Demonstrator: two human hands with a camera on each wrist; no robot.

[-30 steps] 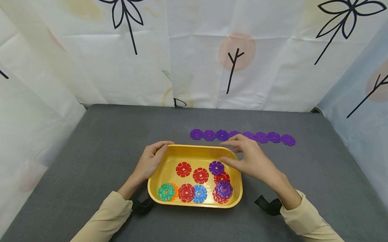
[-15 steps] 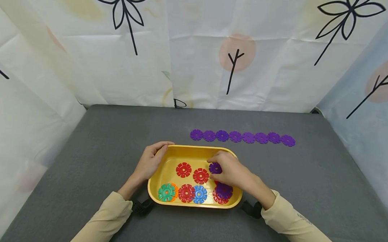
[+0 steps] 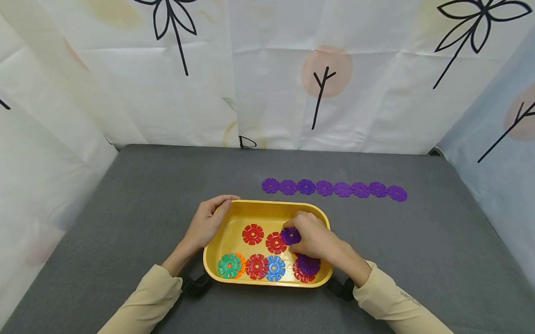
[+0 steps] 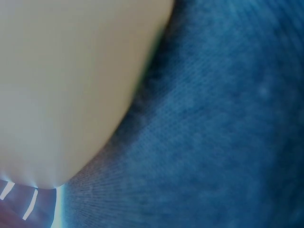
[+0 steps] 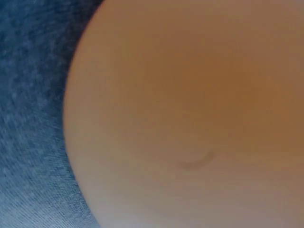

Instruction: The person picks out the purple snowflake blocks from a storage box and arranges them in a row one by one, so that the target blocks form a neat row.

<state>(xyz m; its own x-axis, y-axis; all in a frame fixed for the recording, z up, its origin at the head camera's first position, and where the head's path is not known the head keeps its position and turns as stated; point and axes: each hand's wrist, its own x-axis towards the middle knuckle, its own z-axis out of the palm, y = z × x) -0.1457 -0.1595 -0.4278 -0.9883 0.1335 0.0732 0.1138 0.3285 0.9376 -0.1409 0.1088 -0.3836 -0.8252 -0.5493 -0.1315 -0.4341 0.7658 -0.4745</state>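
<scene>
In the head view my left hand [image 3: 205, 223] grips the upper left rim of a yellow tray [image 3: 262, 281], thumb on the inside. My right hand [image 3: 317, 237] is inside the tray at the right and pinches a purple flower-shaped plastic disc [image 3: 290, 236] between thumb and fingers. That disc partly overlaps a red flower disc [image 3: 275, 243]. Another purple disc [image 3: 308, 264] lies on a red one beneath the right hand. Both wrist views are filled mostly by blurred skin and grey cloth, so the fingers do not show there.
Behind the tray, a row of several purple flower discs [image 3: 324, 188] lies on the grey tabletop [image 3: 159, 182]. Inside the tray are more red discs [image 3: 253, 234], a green disc [image 3: 229, 265] over an orange one, and a blue disc [image 3: 276, 268].
My right hand has come down from above the tray's right rim into the tray and taken hold of a purple disc, which has shifted slightly left. The left hand stays in place.
</scene>
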